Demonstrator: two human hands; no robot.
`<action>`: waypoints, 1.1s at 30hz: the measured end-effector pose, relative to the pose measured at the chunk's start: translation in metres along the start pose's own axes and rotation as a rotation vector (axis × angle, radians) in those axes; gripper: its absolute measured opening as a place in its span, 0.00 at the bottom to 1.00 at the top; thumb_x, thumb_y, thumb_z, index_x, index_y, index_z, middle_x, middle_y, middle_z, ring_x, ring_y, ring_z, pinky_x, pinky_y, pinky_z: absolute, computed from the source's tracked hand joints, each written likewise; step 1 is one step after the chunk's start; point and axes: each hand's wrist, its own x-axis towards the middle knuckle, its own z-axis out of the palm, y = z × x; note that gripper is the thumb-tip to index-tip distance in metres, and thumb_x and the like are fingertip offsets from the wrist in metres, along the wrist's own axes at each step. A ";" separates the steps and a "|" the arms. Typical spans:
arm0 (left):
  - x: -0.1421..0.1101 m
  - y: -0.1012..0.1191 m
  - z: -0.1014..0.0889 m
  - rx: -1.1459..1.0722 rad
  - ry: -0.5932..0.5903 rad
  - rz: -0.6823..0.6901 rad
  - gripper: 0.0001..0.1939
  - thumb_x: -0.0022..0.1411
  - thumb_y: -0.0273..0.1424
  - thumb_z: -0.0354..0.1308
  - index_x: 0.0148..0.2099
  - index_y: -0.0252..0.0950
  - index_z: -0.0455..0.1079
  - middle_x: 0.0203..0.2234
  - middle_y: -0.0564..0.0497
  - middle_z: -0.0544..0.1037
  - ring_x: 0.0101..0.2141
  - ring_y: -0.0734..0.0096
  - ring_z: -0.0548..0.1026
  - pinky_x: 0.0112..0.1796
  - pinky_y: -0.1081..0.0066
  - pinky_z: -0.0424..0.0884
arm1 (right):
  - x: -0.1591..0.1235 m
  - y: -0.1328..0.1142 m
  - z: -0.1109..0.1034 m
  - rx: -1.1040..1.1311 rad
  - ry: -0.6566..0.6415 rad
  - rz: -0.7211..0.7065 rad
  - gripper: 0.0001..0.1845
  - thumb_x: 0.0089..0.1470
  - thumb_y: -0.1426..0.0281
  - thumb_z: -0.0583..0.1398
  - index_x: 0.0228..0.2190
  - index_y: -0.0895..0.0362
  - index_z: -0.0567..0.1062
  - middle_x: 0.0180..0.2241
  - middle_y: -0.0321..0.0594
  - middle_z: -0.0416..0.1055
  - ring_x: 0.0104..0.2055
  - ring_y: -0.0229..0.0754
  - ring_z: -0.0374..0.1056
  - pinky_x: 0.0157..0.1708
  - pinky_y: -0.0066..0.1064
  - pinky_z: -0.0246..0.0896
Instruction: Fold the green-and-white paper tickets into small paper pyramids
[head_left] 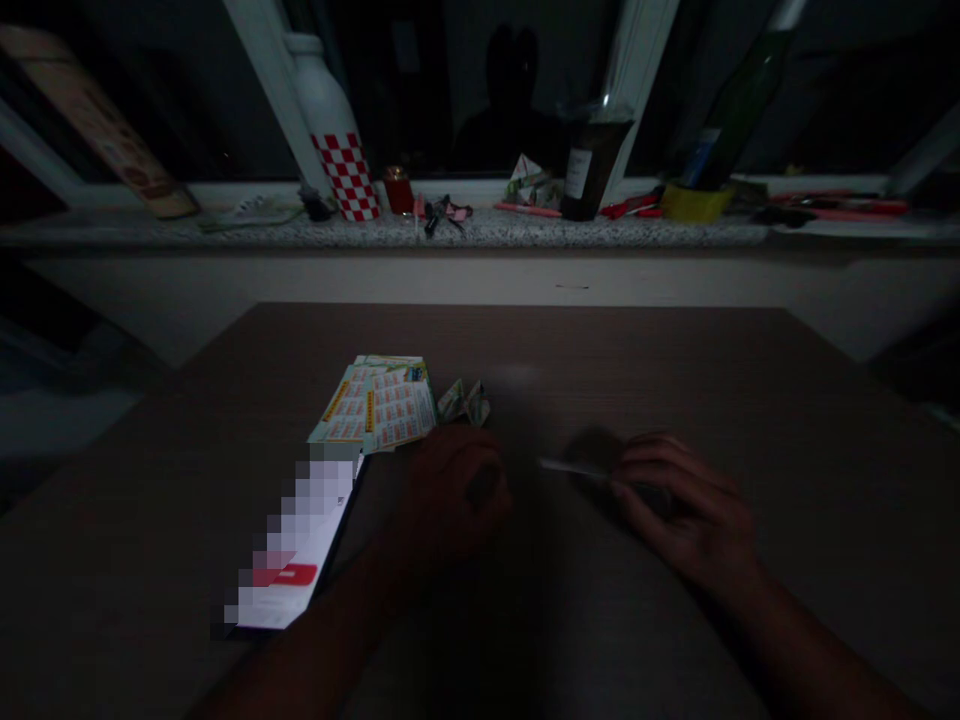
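Observation:
Between the thumb and fingers of my right hand (686, 505) is a thin pale piece of paper (570, 467), seen nearly edge-on and pointing left, just above the table. My left hand (457, 485) is curled in shadow to the left of it; whatever its fingers may hold is hidden. Right behind my left hand stands a small folded paper piece (465, 402) with pointed tips. A pile of printed paper slips (382, 405) with rows of numbers lies to the left. Nearer to me, beside my left forearm, a phone (300, 560) lies with its screen lit and partly blurred.
The brown table (637, 350) reaches to a wall under a granite windowsill (495, 232). Along the sill stand a red-checked white bottle (341, 150), a dark labelled package (592, 170), a green bottle (742, 105) and a tall tube (105, 125). The room is dim.

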 end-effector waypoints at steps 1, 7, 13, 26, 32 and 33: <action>-0.001 0.001 0.001 -0.016 -0.007 -0.014 0.04 0.54 0.24 0.56 0.34 0.36 0.67 0.33 0.49 0.76 0.36 0.68 0.73 0.38 0.66 0.70 | 0.000 0.000 0.000 0.010 -0.007 -0.006 0.10 0.47 0.80 0.62 0.32 0.55 0.75 0.28 0.40 0.73 0.31 0.44 0.70 0.31 0.38 0.67; -0.006 0.008 0.011 -0.110 -0.099 0.030 0.12 0.57 0.27 0.59 0.45 0.34 0.68 0.39 0.46 0.75 0.41 0.66 0.72 0.43 0.64 0.70 | 0.002 -0.004 0.006 0.038 -0.040 -0.024 0.09 0.47 0.79 0.61 0.31 0.55 0.75 0.28 0.40 0.73 0.31 0.44 0.71 0.30 0.38 0.67; -0.005 0.008 0.013 -0.138 -0.081 0.141 0.04 0.60 0.24 0.56 0.38 0.35 0.70 0.31 0.50 0.77 0.34 0.70 0.73 0.38 0.67 0.71 | 0.003 -0.001 0.005 0.018 -0.016 -0.036 0.09 0.46 0.79 0.62 0.30 0.54 0.75 0.28 0.40 0.73 0.31 0.44 0.70 0.30 0.38 0.66; -0.005 0.000 0.005 -0.226 -0.122 -0.215 0.03 0.59 0.26 0.56 0.34 0.35 0.71 0.29 0.51 0.77 0.31 0.71 0.75 0.35 0.70 0.72 | -0.013 0.021 -0.003 0.057 0.074 0.289 0.07 0.52 0.73 0.61 0.36 0.55 0.72 0.34 0.42 0.73 0.37 0.46 0.70 0.38 0.38 0.64; -0.007 0.006 0.010 -0.319 -0.160 -0.261 0.03 0.58 0.25 0.56 0.33 0.36 0.71 0.28 0.52 0.77 0.30 0.71 0.75 0.33 0.71 0.71 | -0.009 0.011 0.005 0.044 -0.030 0.265 0.08 0.52 0.72 0.61 0.37 0.55 0.74 0.32 0.41 0.74 0.35 0.45 0.71 0.35 0.36 0.66; -0.008 0.007 0.010 -0.318 -0.159 -0.250 0.03 0.58 0.25 0.56 0.33 0.36 0.71 0.28 0.52 0.77 0.30 0.72 0.75 0.32 0.71 0.71 | -0.008 0.010 0.005 0.050 -0.034 0.251 0.07 0.51 0.73 0.61 0.35 0.55 0.74 0.31 0.41 0.74 0.34 0.44 0.71 0.33 0.36 0.66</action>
